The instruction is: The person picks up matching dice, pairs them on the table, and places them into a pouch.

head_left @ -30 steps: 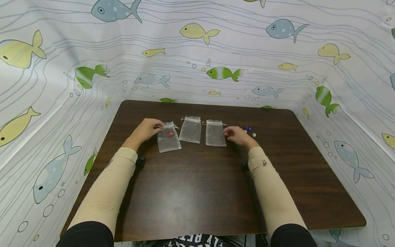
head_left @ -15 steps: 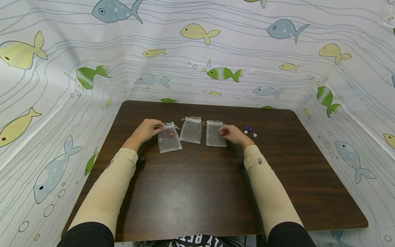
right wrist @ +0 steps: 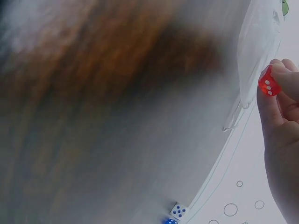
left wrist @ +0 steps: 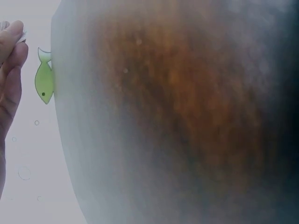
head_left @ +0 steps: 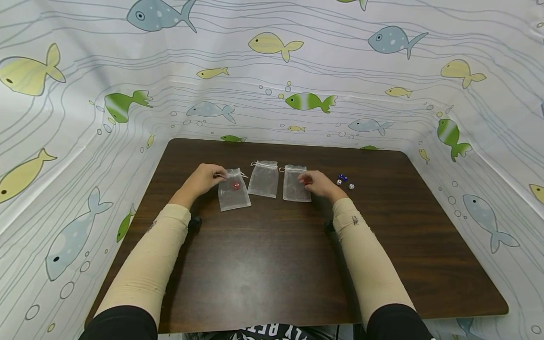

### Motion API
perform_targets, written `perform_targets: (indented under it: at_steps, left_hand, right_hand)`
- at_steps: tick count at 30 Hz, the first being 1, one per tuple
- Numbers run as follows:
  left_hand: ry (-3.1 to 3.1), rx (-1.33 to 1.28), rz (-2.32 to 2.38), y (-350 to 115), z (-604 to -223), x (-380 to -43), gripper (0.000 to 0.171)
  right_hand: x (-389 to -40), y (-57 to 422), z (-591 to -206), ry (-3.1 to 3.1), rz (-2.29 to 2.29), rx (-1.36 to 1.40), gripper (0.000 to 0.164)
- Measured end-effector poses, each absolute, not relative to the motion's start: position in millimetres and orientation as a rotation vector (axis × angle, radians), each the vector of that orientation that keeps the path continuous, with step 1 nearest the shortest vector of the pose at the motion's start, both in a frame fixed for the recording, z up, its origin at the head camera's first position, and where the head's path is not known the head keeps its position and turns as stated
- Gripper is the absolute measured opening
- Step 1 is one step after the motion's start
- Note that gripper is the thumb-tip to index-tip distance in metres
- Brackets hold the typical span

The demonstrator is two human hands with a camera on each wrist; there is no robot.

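My left hand (head_left: 204, 178) pinches the upper left edge of a sheer white drawstring pouch (head_left: 233, 202). A bit of its pale fabric shows at the fingertips (left wrist: 16, 29) in the left wrist view. Red dice (head_left: 236, 186) show in the upper part of that pouch, apparently within it. Between thumb and fingers, my right hand (head_left: 319, 184) holds a red die (right wrist: 268, 83) with white pips. This hand hovers over the right edge of another sheer pouch (head_left: 294, 189). A third pouch (head_left: 263, 182) lies flat between the two.
Blue dice (head_left: 343, 177) and white dice (head_left: 351, 186) lie on the brown table (head_left: 272, 264), right of the right hand. A white fish-print curtain (head_left: 255, 71) surrounds the table at the back and sides.
My right hand has moved left with the red die, from beside the right pouch to over its edge. The left hand stays on its pouch.
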State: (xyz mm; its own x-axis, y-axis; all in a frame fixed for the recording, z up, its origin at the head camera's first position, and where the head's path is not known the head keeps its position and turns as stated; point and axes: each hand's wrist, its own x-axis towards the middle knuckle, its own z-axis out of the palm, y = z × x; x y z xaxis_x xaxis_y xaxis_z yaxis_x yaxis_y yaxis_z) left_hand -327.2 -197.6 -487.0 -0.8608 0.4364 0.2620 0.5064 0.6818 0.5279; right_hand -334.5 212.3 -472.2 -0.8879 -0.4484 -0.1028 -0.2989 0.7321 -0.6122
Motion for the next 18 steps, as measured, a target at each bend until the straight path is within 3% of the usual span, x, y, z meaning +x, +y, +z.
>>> perform_targets:
  at_steps: [18]
  left_hand:
    - [-2.777, -0.787, -0.928, -196.3, -486.7, -325.7, 0.012]
  right_hand:
    - [-338.9, 193.1, -468.9, 2.703, -0.863, -0.649, 0.031]
